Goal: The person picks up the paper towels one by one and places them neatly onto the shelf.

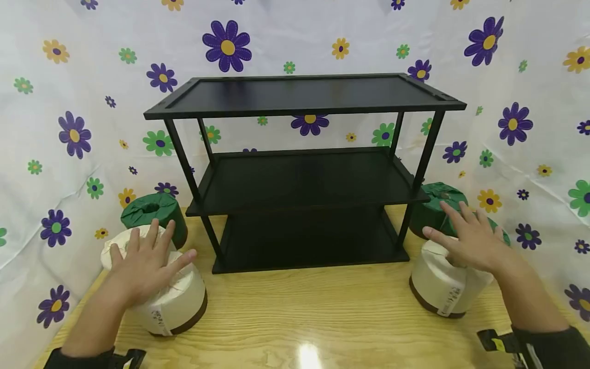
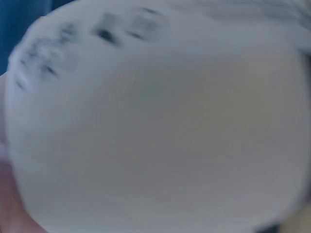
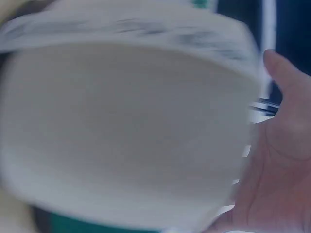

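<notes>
My left hand (image 1: pixel 143 261), fingers spread, lies over the top of a white paper-wrapped roll (image 1: pixel 184 302) with a brown band at its base. Its fingertips overlap a second white roll (image 1: pixel 110 251) just behind. On the right, my right hand (image 1: pixel 475 246) reaches over another white wrapped roll (image 1: pixel 435 279), thumb and fingers held apart. That hand's open palm (image 3: pixel 286 170) shows beside the roll in the right wrist view. A blurred white roll (image 2: pixel 155 136) fills the left wrist view. Printed labels run down the white wrappers.
A black three-level shelf (image 1: pixel 304 179) stands mid-table. One green wrapped roll (image 1: pixel 177 220) is left of it, with green rolls (image 1: pixel 442 195) by its right legs, partly behind my right hand. Behind hangs a flowered cloth (image 1: pixel 286 31). Wooden tabletop (image 1: pixel 276 307) lies in front.
</notes>
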Demonstrator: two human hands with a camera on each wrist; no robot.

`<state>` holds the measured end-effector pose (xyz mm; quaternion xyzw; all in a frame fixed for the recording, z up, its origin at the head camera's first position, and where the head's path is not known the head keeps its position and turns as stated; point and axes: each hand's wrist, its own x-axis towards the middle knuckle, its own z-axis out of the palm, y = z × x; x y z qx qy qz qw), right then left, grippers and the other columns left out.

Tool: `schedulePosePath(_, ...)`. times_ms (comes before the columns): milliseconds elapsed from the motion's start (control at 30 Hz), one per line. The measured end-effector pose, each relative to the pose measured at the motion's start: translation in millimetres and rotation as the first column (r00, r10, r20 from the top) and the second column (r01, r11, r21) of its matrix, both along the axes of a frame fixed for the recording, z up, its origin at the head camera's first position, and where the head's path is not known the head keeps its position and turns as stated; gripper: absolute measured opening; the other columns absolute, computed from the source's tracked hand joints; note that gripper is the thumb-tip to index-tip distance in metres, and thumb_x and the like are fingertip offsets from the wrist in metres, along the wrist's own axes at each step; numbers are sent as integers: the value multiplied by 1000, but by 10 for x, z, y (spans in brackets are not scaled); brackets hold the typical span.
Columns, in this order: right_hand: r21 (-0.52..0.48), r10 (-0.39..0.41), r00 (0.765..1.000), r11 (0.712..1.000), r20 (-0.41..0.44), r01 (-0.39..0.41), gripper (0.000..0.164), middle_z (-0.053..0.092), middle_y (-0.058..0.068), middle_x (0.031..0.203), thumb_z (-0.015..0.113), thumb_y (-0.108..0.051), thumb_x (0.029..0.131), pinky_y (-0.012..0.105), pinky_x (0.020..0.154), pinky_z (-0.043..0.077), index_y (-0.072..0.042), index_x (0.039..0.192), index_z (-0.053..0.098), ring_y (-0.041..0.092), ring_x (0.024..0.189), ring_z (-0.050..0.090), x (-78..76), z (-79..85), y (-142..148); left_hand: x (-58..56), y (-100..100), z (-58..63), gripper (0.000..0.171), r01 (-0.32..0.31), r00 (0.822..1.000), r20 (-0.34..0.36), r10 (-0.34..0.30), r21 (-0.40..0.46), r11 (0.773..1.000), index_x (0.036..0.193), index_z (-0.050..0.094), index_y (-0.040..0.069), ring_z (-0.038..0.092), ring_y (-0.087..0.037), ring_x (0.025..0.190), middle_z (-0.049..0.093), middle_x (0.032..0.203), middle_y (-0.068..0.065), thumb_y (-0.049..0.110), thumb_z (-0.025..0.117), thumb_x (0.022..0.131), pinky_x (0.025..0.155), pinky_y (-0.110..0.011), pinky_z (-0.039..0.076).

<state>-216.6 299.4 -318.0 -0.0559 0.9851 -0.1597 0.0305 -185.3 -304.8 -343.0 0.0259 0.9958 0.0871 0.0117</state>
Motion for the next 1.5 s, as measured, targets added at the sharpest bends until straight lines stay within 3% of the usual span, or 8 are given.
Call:
schedulePosePath(167, -72, 6, 997, 997, -80, -12, 89, -5, 40, 158, 40, -59, 101, 85, 102, 4, -8, 161, 0, 66, 141, -3, 53, 229, 34, -16, 200, 264, 93, 35, 994, -107, -32, 27, 999, 160, -3, 9, 0, -65, 142, -5, 163, -30, 70, 30, 98, 100, -88, -4)
schedulePosePath(367, -125, -2, 993, 992, -118, -13, 87, -7, 37, 160, 41, -55, 102, 86, 101, 10, -9, 161, -2, 64, 142, 1, 81, 298, 9, -63, 441, 472, 95, 88, 970, -235, -67, 82, 993, 160, -2, 4, 4, -52, 150, 0, 165, -27, 67, 34, 98, 110, -80, 5)
schedulePosePath(633, -66, 46, 979, 996, -199, -60, 88, 2, 24, 166, 50, -54, 100, 82, 104, 16, -6, 161, 8, 53, 149, 2, 108, 168, -66, -143, 637, 357, 101, 148, 963, -237, -132, 50, 988, 157, 2, -6, 2, -44, 153, 0, 165, -26, 69, 35, 97, 120, -67, 7)
schedulePosePath(1000, 55, 126, 985, 991, -121, -120, 93, 7, 28, 164, 53, -57, 97, 77, 108, 21, -4, 160, 11, 51, 150, 8, 206, 94, -130, -26, 802, 325, 101, 154, 963, -225, -149, 3, 988, 153, 18, -12, 16, -49, 150, 14, 162, -33, 68, 40, 97, 116, -65, 24)
schedulePosePath(1100, 58, 141, 979, 989, -147, -134, 89, 9, 25, 165, 53, -55, 98, 76, 109, 21, -3, 160, 14, 47, 152, 5, 231, 124, -151, 1, 879, 320, 97, 164, 936, -311, -163, -23, 986, 150, 27, -15, 25, -50, 146, 22, 158, -35, 62, 50, 96, 111, -64, 33)
schedulePosePath(1333, 69, 239, 948, 971, -211, -230, 78, 21, 20, 164, 58, -48, 98, 73, 108, 29, -7, 158, 27, 49, 147, 23, 217, 240, -289, 35, 959, 375, 63, 168, 831, -513, -216, -138, 976, 134, 52, -15, 47, -48, 134, 52, 140, -34, 35, 61, 97, 106, -58, 44)
schedulePosePath(1400, 78, 265, 939, 964, -220, -254, 76, 24, 20, 164, 58, -47, 98, 71, 107, 33, -8, 157, 29, 50, 143, 32, 193, 262, -323, 30, 953, 405, 54, 192, 821, -521, -235, -136, 972, 132, 57, -12, 50, -46, 132, 56, 137, -31, 28, 61, 97, 107, -57, 43)
schedulePosePath(1500, 78, 281, 934, 960, -220, -270, 74, 27, 22, 162, 59, -45, 98, 70, 105, 36, -8, 156, 32, 51, 138, 40, 173, 270, -331, -3, 971, 432, 47, 234, 840, -480, -254, -101, 967, 133, 59, -6, 52, -43, 132, 57, 138, -27, 25, 60, 98, 108, -58, 42)
